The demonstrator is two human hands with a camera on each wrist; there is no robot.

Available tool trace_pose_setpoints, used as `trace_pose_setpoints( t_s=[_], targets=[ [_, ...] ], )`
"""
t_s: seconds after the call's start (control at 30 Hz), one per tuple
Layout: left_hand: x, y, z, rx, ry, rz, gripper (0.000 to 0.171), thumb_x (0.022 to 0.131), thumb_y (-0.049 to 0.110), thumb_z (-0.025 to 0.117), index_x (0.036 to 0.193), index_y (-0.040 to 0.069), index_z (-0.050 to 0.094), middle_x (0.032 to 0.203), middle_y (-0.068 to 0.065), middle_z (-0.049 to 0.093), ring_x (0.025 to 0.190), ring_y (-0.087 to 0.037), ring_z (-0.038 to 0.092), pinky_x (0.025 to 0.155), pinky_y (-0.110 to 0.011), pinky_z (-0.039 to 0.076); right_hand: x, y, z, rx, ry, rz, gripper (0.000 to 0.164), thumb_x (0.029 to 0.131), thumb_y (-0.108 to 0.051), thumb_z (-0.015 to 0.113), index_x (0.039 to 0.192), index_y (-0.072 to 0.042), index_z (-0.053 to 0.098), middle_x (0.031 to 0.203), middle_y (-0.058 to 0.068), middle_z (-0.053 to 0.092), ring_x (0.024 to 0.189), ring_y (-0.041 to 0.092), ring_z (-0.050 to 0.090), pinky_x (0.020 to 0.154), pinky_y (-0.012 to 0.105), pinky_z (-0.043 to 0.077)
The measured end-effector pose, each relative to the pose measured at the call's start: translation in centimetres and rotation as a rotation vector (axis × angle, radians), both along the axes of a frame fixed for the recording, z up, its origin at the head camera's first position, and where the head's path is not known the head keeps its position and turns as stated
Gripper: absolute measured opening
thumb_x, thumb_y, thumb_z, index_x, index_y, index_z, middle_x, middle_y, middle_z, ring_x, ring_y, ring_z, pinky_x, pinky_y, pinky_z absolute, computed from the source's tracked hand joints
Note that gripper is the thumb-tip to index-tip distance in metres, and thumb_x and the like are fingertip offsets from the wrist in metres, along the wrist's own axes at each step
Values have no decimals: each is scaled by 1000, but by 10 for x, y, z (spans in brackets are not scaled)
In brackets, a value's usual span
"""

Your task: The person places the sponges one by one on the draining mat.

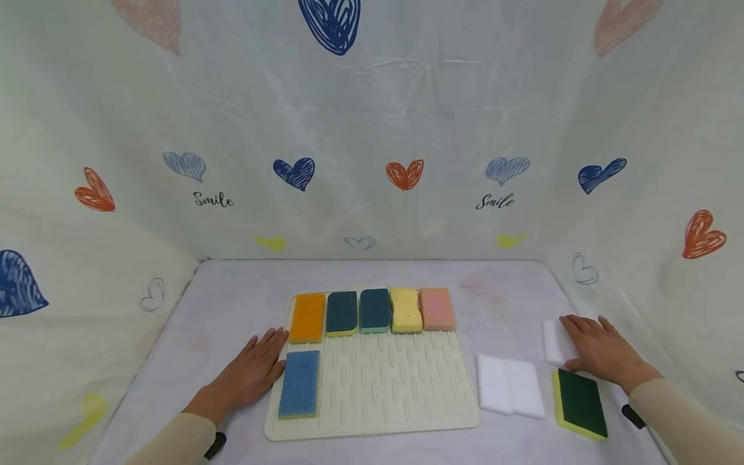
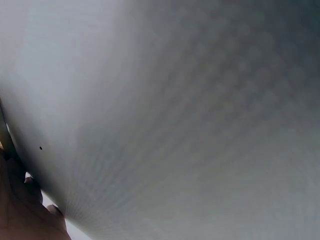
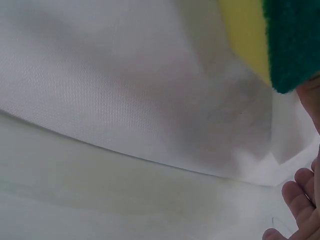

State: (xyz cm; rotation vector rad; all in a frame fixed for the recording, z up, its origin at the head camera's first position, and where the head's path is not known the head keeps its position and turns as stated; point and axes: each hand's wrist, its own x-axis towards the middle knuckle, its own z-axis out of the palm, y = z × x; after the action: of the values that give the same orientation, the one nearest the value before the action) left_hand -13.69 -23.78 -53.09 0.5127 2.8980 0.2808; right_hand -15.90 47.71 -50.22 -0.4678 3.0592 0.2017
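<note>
My left hand (image 1: 251,369) lies at the left edge of a cream ridged mat (image 1: 395,387), fingers extended, beside a blue sponge (image 1: 299,385). At the far right, my right hand (image 1: 604,352) is spread over a white sponge (image 1: 558,342), thumb by its near edge and index finger by its far edge. The hand covers that sponge's right part. In the right wrist view, the white sponge (image 3: 291,135) shows between thumb and loosely extended fingers (image 3: 298,197). Just nearer stands a green-and-yellow scouring sponge (image 1: 581,403). Left of it lie two white sponges (image 1: 494,384) side by side.
Along the mat's back edge sit an orange sponge (image 1: 307,318), two dark-topped sponges (image 1: 341,311), a yellow sponge (image 1: 405,310) and a pink sponge (image 1: 437,309). A heart-printed curtain (image 1: 360,129) encloses the back and sides of the pale table (image 1: 232,297).
</note>
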Motion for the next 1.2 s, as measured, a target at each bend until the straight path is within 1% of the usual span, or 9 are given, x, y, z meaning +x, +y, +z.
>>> trace_pose_setpoints(
  t_s=[0.2, 0.3, 0.37, 0.5, 0.63, 0.8, 0.93, 1.07, 1.2],
  targets=[
    [0, 1, -1, -5, -5, 7, 67, 113, 35, 49, 167, 3, 27, 172, -17, 32, 159, -40, 28, 128, -64, 23, -2, 5, -2, -45, -78, -27, 104, 71, -49, 92, 141, 14, 49, 141, 36, 56, 129, 57, 51, 111, 81, 30],
    [0, 1, -1, -8, -13, 10, 67, 113, 35, 49, 167, 3, 27, 172, -16, 32, 160, -40, 28, 128, -64, 22, -3, 5, -1, -61, -92, -39, 105, 71, -50, 92, 141, 14, 48, 141, 37, 56, 128, 58, 51, 110, 81, 30],
    [0, 1, 0, -6, -12, 8, 67, 113, 35, 49, 167, 3, 27, 172, -17, 32, 159, -40, 28, 128, -64, 23, -4, 5, -1, -60, -81, -40, 106, 70, -50, 93, 140, 15, 48, 140, 37, 56, 127, 57, 51, 109, 81, 32],
    [1, 1, 1, -4, -7, 4, 66, 113, 34, 50, 166, 2, 28, 171, -17, 33, 159, -40, 28, 128, -64, 23, -4, 5, -2, -48, -34, -28, 109, 69, -56, 93, 138, 15, 47, 136, 37, 55, 123, 56, 52, 107, 79, 38],
    [1, 1, 0, -5, -15, 13, 67, 112, 35, 50, 167, 3, 27, 171, -17, 33, 160, -40, 28, 128, -64, 22, -4, 2, -4, -75, -3, -41, 111, 68, -58, 94, 137, 14, 44, 134, 38, 51, 118, 53, 50, 105, 76, 42],
    [1, 2, 0, -5, -21, 19, 67, 113, 36, 49, 167, 4, 26, 172, -16, 32, 160, -40, 27, 129, -64, 21, -7, -4, -7, -85, 54, -47, 104, 71, -51, 93, 135, 13, 40, 131, 37, 48, 112, 49, 49, 99, 73, 47],
    [1, 2, 1, -3, -23, 19, 67, 113, 36, 49, 167, 4, 26, 172, -16, 32, 160, -39, 27, 129, -64, 21, -14, -13, -9, -62, 136, -7, 98, 72, -45, 91, 133, 13, 41, 127, 36, 51, 109, 47, 51, 95, 71, 50],
    [1, 2, 0, -4, -24, 22, 67, 112, 36, 50, 167, 3, 26, 172, -16, 33, 160, -39, 27, 129, -64, 21, -23, -27, -8, -63, 220, 65, 92, 72, -42, 91, 129, 12, 43, 122, 33, 54, 106, 46, 54, 90, 68, 53],
    [0, 2, 0, -9, -30, 25, 68, 113, 37, 48, 167, 4, 25, 172, -15, 31, 160, -39, 26, 129, -63, 20, -32, -47, -5, -75, 267, 118, 91, 70, -40, 92, 128, 12, 45, 120, 31, 56, 105, 45, 56, 89, 66, 54]
  ],
)
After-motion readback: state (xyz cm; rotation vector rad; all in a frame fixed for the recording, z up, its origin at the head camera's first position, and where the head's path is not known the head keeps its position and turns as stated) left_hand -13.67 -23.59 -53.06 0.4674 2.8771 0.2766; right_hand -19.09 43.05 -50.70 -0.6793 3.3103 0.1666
